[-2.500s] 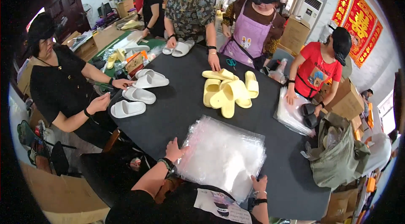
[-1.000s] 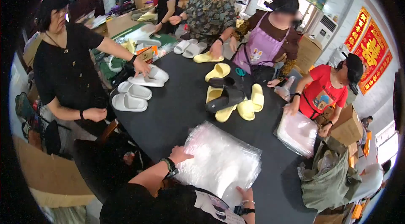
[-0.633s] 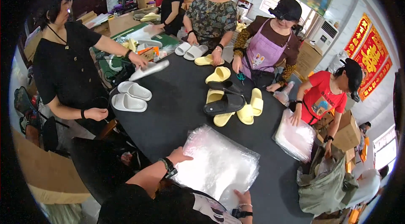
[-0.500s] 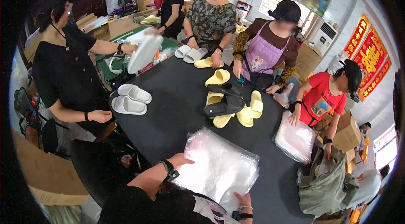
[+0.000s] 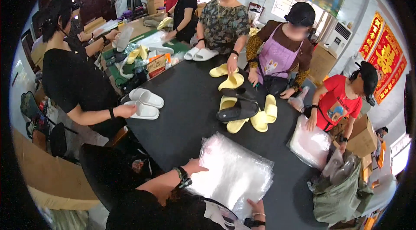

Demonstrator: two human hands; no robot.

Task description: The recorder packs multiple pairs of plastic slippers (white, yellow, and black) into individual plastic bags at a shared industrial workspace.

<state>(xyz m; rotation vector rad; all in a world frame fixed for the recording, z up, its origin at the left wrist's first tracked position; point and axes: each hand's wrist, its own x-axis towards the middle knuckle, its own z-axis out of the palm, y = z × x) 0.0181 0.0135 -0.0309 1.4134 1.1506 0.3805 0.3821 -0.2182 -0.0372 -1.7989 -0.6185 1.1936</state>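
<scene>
A stack of clear plastic bags (image 5: 234, 169) lies at the near side of the black table, its surface shiny and slightly pink at one corner. My left hand (image 5: 196, 167) grips its left edge, thumb on top and the other fingers partly hidden. At the near right corner, my right hand (image 5: 257, 208) holds the edge with its fingers bent round it. Beyond the bags are yellow slide sandals (image 5: 259, 121) and black slide sandals (image 5: 238, 111), heaped over one another. A white pair of slides (image 5: 145, 103) sits at the table's left edge, touched by a co-worker's hand.
Several co-workers stand round the black table (image 5: 186, 87). One in red rests a hand on another bag stack (image 5: 309, 141), beside a green sack (image 5: 342, 195). Grey-white slides (image 5: 201, 54) stand at the far edge. A green table (image 5: 143, 54) holds mixed items, and cardboard boxes (image 5: 364, 137) are at the right.
The left co-worker has drawn a pale slipper-like item back from the table and put the other hand on the white slides. A far co-worker's hand now touches a yellow slide. My grip stays similar.
</scene>
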